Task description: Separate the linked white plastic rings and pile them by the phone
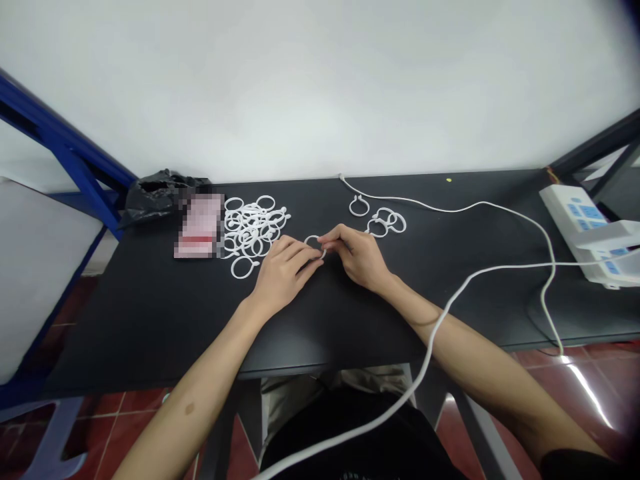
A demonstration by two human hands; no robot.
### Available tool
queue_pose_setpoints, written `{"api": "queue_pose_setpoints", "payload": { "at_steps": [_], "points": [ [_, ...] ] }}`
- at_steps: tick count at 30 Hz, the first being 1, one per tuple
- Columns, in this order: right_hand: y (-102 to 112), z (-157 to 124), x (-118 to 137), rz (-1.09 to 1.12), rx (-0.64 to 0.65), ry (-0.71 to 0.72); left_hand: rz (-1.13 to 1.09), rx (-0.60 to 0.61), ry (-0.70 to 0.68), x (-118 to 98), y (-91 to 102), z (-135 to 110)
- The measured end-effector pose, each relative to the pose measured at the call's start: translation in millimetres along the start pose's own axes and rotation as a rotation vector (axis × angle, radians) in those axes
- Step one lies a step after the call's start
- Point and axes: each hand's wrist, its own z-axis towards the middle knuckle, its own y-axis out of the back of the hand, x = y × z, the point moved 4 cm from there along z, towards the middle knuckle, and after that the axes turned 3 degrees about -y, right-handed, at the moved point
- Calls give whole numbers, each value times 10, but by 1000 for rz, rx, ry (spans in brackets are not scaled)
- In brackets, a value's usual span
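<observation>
Between my two hands, over the middle of the black table (320,320), is a white ring (312,239) like a curtain ring with small knobbed ends. My left hand (286,273) grips its near left side, fingers bent together. The thumb and fingertips of my right hand (357,255) pinch its right side. My fingers hide part of the ring. Left of my left hand lies a pile of similar white rings (253,230), with one ring (242,268) at its near edge. Beyond my right hand are a single ring (359,207) and a small overlapping group (386,222).
A black plastic bag (157,193) and a pinkish blurred-out item (203,223) lie at the left. One white cable (425,205) runs across the back; another (445,313) passes over my right forearm. A white box with blue labels (583,227) stands at the right.
</observation>
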Motion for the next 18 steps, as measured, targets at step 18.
{"api": "queue_pose_setpoints", "payload": {
  "at_steps": [18],
  "points": [
    [224, 94, -398, -781, -243, 13, 430, -102, 285, 630, 425, 355]
  ]
}}
